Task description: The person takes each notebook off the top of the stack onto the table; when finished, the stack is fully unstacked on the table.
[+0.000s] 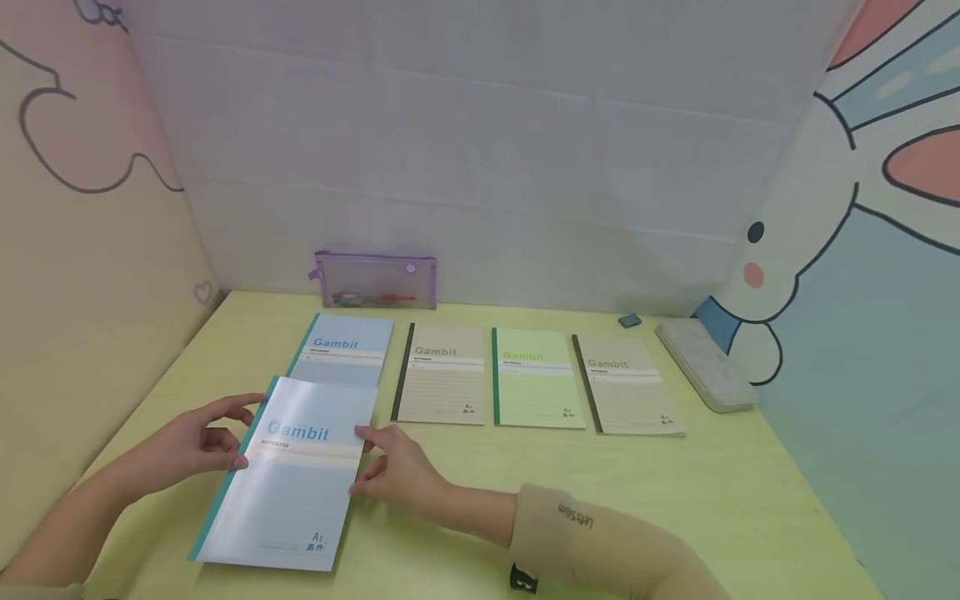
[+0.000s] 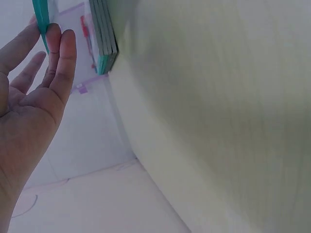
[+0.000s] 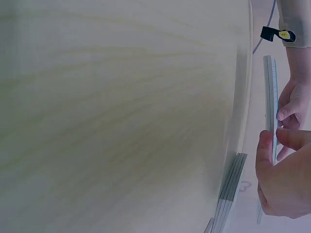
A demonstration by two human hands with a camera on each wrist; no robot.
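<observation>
Left hand: fingers pinch the teal spine edge of the near blue notebook.
Right hand: thumb and fingers grip that notebook's right edge.
Near blue notebook: front left of the worktop, its top overlapping a second blue notebook.
Row behind: beige notebook, green notebook, another beige notebook.
Back wall: purple pencil pouch.

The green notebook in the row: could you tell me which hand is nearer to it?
The right hand. It holds the right edge of the near blue notebook, left of and nearer than the green notebook. The left hand holds that blue notebook's spine side, farther left.
</observation>
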